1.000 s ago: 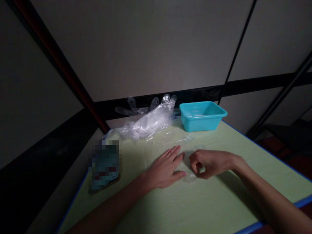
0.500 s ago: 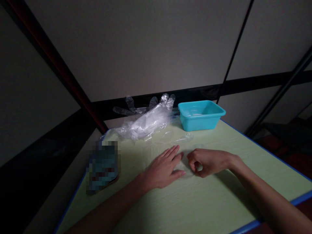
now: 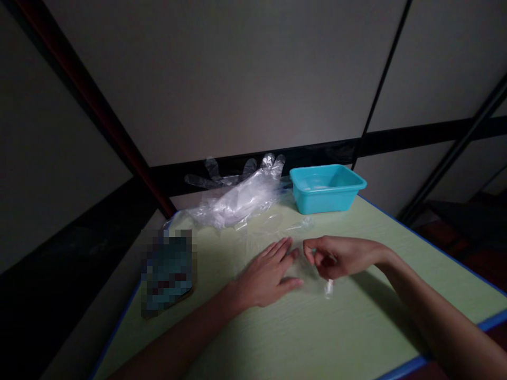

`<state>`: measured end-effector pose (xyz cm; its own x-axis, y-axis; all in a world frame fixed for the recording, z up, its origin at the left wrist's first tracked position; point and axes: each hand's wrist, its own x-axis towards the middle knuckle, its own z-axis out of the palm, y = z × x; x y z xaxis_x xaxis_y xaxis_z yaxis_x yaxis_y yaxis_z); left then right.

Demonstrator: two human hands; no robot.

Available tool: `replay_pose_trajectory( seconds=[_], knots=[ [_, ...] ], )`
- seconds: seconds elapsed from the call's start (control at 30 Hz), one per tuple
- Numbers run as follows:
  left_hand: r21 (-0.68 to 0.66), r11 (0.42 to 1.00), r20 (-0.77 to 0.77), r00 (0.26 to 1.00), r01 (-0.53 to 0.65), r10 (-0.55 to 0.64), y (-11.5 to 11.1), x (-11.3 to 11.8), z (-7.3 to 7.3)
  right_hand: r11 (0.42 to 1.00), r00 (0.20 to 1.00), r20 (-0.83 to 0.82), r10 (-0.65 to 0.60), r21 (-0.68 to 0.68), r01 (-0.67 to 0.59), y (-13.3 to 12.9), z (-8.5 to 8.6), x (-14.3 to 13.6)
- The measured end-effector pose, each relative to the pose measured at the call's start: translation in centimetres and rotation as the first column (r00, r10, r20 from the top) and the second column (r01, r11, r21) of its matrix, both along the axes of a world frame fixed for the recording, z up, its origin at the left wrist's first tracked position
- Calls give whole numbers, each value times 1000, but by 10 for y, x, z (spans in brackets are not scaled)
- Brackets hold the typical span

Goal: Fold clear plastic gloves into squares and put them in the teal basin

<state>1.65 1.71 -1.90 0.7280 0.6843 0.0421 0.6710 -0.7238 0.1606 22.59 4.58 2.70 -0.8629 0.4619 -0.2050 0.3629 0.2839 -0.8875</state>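
A clear disposable plastic glove (image 3: pixel 273 226) lies spread on the pale green table, its outline faint against the surface. My left hand (image 3: pixel 269 274) rests flat on it, fingers stretched out and thumb apart. Just to the right, my right hand (image 3: pixel 332 257) is curled closed over the glove's near right part and seems to pinch the thin film. A shiny crumpled bit of plastic (image 3: pixel 328 288) shows below its fingers. Exactly what the fingertips grip is partly hidden.
A pile of clear plastic gloves (image 3: pixel 237 203) lies at the table's back edge against the wall panel. A turquoise basin (image 3: pixel 327 198) stands at the back right. A blurred-out packet (image 3: pixel 168 274) is at the left edge. Blue edging borders the table (image 3: pixel 317 343).
My right hand has risen slightly and turned, and the shiny plastic bit now shows beneath it. My left hand stays flat in the same place.
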Motion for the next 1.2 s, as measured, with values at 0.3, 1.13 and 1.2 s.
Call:
replay_pose_trajectory(
  seconds=[0.3,1.13,1.2],
  knots=[
    [2,1000,-34,999,-27,27,-2,-1,3,919,965,109,-240,345,190,-3,12,27],
    [-17,999,-27,999,-30,29,-2,0,5,462,880,158,-449,883,78,-36,-71,35],
    [-32,999,-30,999,-32,31,-3,1,6,473,883,165,-440,878,72,-35,-71,36]
  ],
)
